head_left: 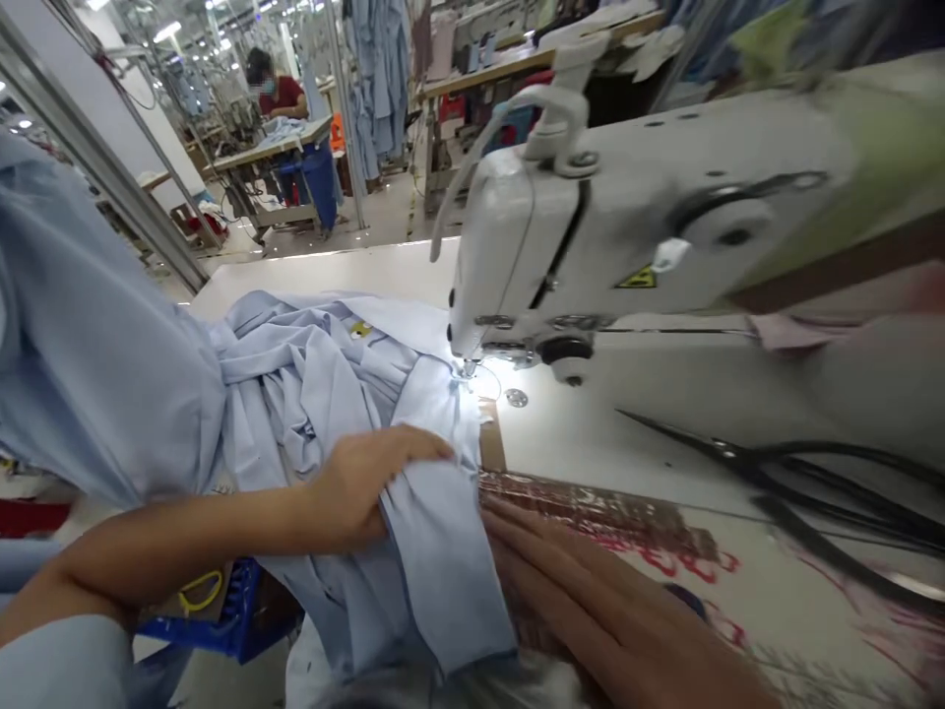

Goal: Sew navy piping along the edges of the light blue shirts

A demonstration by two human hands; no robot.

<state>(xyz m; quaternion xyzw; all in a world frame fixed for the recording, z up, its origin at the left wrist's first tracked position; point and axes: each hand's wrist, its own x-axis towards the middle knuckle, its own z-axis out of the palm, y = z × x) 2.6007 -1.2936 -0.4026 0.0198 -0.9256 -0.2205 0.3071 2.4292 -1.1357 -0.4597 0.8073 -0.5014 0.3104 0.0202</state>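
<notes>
A light blue garment (450, 551) lies across the sewing table, its edge under the presser foot (467, 370) of a white sewing machine (509, 226). My left hand (354, 487) is closed on the cloth, thumb on top, a little in front of the needle. The other fingers are hidden in the folds. Flat on the table beside the cloth's right edge, my right hand (583, 591) has its fingers stretched out, slightly blurred. Its fingertips are by the edge; whether they touch the cloth I cannot tell.
Large black scissors (727, 451) lie right of the machine bed. Gathered blue cloth (95, 345) hangs at the left, above a blue crate (240, 615). A person (281, 94) sits at another table in the background.
</notes>
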